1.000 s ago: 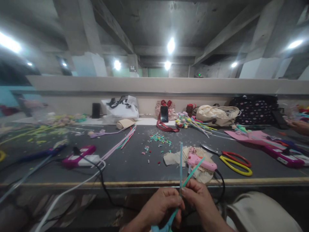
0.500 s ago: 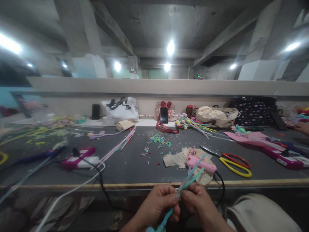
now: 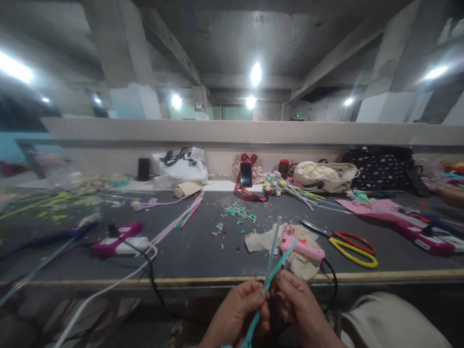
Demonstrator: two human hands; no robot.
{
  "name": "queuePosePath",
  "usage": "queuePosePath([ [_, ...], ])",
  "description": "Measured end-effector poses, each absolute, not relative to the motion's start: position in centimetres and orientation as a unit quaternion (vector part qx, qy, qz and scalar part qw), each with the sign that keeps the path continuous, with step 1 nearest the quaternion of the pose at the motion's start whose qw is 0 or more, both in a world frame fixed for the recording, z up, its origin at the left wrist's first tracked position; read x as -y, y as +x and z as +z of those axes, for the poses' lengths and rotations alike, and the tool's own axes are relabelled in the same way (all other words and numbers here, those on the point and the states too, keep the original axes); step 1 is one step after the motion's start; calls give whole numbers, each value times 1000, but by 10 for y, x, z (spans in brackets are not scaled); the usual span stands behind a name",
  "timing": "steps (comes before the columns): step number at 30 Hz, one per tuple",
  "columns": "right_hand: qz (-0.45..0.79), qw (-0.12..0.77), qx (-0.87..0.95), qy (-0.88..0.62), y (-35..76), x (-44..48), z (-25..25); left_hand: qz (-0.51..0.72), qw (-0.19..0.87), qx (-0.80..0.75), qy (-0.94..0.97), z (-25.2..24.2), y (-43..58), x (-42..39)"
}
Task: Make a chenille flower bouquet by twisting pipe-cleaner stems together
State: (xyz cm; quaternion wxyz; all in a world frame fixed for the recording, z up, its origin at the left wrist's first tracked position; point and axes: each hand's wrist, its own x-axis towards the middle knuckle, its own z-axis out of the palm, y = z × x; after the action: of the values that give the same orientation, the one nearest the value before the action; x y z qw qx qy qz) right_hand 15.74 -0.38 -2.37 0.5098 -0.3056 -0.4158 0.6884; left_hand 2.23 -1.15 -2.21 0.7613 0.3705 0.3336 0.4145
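head view: left hand [image 3: 241,309], bottom center of frame, thumb and forefinger pinched shut on a blue strip [image 3: 274,241] and a green strip [image 3: 288,256], other fingers curled in. both strips meet at the pinch; free ends fan out above it toward frame center-right, blue steeper, green leaning right. below the pinch they run together down to the bottom edge, detail there hidden by the fingers.

right hand [image 3: 300,307], just right of that, half closed, fingertips bunched right beside the strips. can't tell if it grips them.

behind the strips, right of center: pink glue gun [image 3: 306,248] lying on crumpled beige cloth [image 3: 259,240], black cord off its right end. scissors [image 3: 353,249] to the right, red and yellow handles, tips up-left near the cloth. small colored bits [image 3: 239,211] scattered mid-frame on the dark tabletop [image 3: 203,253]. phone [image 3: 246,175] stands above them. left of center: lavender strips [image 3: 176,223], ends near a magenta-and-white block [image 3: 119,240]. another person's hand [image 3: 451,195] at the right edge, blurred.
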Motion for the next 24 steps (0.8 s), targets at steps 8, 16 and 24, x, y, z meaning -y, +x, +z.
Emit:
queuePosePath([
  [8, 674, 506, 422, -333, 162, -2, -34, 406, 761, -334, 381, -19, 26, 17],
  [16, 623, 525, 447, -370, 161, 3, -26, 442, 738, -351, 369, -21, 27, 15],
  [24, 414, 523, 626, -404, 164, 10, -15, 459, 725, -385, 340, -24, 31, 13],
])
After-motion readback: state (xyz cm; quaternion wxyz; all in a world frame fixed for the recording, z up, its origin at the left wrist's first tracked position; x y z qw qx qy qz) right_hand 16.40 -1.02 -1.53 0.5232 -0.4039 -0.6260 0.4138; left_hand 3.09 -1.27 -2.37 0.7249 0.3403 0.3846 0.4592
